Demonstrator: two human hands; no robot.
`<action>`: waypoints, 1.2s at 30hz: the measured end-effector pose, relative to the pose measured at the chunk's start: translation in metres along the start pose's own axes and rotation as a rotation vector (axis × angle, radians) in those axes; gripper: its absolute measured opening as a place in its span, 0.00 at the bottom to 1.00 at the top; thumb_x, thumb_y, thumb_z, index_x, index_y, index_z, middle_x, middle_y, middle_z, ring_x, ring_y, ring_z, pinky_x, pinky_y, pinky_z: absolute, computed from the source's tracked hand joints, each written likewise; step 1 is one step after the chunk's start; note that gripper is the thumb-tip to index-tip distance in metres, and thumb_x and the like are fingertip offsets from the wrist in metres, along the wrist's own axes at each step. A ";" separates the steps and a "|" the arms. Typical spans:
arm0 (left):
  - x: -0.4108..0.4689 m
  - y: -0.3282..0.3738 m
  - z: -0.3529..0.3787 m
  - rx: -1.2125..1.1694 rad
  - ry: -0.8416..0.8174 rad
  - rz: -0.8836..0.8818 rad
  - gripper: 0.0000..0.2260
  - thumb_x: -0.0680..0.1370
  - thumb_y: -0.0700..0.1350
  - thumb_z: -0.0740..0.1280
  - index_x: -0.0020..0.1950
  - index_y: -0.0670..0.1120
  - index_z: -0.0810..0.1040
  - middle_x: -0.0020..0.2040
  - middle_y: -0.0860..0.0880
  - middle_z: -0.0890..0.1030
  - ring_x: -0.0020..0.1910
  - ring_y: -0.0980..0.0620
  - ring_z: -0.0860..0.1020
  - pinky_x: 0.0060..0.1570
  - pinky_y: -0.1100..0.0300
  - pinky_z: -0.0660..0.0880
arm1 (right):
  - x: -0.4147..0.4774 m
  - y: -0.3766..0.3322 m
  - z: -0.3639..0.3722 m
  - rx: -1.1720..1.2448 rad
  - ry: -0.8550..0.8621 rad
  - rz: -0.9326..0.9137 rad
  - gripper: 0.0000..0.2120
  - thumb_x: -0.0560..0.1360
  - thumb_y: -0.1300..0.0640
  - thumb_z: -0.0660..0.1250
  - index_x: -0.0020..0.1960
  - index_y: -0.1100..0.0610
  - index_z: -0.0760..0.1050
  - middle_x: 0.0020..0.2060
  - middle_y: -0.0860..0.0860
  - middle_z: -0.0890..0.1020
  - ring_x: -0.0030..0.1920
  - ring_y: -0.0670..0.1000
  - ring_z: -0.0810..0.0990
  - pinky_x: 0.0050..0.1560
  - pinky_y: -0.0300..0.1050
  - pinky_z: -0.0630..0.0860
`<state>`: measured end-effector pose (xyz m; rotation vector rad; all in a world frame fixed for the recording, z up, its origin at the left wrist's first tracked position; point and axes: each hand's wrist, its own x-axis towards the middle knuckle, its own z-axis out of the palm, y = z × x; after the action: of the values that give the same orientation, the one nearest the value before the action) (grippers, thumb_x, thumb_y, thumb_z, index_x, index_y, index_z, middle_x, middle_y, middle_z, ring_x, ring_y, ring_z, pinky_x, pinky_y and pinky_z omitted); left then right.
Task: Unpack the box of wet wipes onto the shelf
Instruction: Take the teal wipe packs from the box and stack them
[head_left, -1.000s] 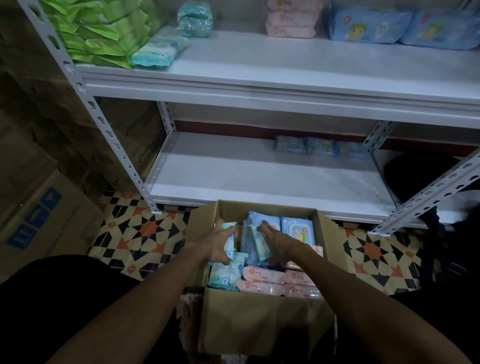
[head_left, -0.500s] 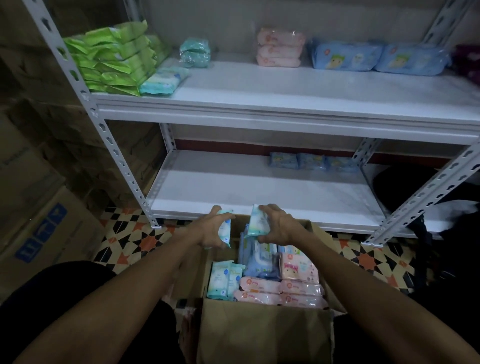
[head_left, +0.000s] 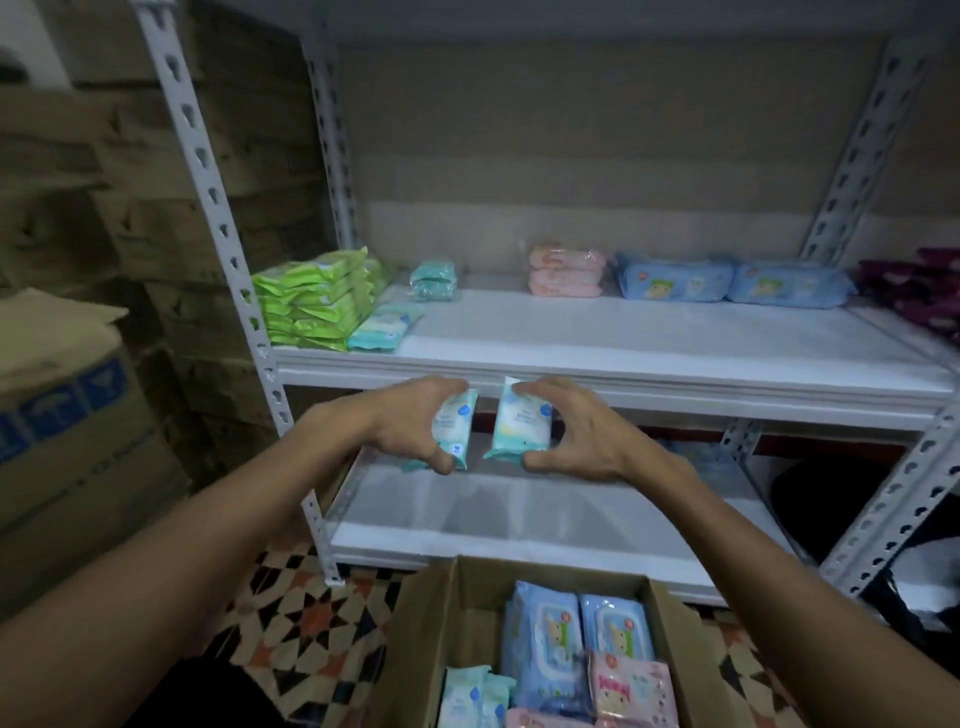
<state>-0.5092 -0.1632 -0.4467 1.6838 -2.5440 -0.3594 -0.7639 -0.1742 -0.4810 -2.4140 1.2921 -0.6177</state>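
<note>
My left hand (head_left: 410, 423) grips a small teal pack of wet wipes (head_left: 456, 426), and my right hand (head_left: 582, 431) grips a second teal pack (head_left: 521, 423). Both packs are held upright, side by side, just in front of the front edge of the white upper shelf (head_left: 623, 343). Below my arms stands the open cardboard box (head_left: 447, 623), which holds blue, pink and teal packs (head_left: 545, 644). On the upper shelf lie a teal pack (head_left: 382, 327), a green stack (head_left: 317, 299), pink packs (head_left: 566, 270) and blue packs (head_left: 675, 280).
The white lower shelf (head_left: 519, 509) has small blue packs at its back right. Slotted grey uprights (head_left: 218, 208) frame the rack. Cardboard cartons (head_left: 67, 415) are stacked at the left. A dark bag (head_left: 826, 499) sits at the right on the patterned tile floor (head_left: 311, 613).
Both hands have lifted their teal packs out of the box and up to the level of the upper shelf's front edge. The view has tilted upward.
</note>
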 end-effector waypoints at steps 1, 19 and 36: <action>-0.002 0.001 -0.013 0.023 0.008 -0.006 0.47 0.65 0.52 0.79 0.78 0.46 0.58 0.72 0.47 0.68 0.68 0.49 0.69 0.64 0.62 0.66 | 0.004 -0.006 -0.008 0.003 0.020 -0.019 0.43 0.59 0.39 0.72 0.73 0.48 0.67 0.61 0.46 0.71 0.58 0.45 0.71 0.56 0.40 0.71; 0.043 -0.020 -0.138 0.353 -0.070 -0.193 0.53 0.66 0.47 0.81 0.80 0.47 0.50 0.77 0.45 0.62 0.74 0.44 0.65 0.71 0.52 0.65 | 0.107 -0.033 -0.024 0.079 0.085 0.005 0.39 0.65 0.48 0.77 0.73 0.49 0.67 0.66 0.51 0.70 0.59 0.50 0.73 0.57 0.45 0.76; 0.117 -0.049 -0.136 0.683 -0.301 -0.428 0.50 0.59 0.59 0.82 0.76 0.49 0.64 0.73 0.49 0.69 0.69 0.43 0.71 0.65 0.48 0.71 | 0.194 -0.037 0.020 0.117 0.023 0.045 0.37 0.58 0.37 0.67 0.67 0.40 0.71 0.67 0.43 0.73 0.64 0.49 0.73 0.65 0.55 0.71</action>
<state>-0.4860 -0.3095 -0.3340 2.5981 -2.6710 0.3151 -0.6322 -0.3162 -0.4386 -2.2842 1.2781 -0.6909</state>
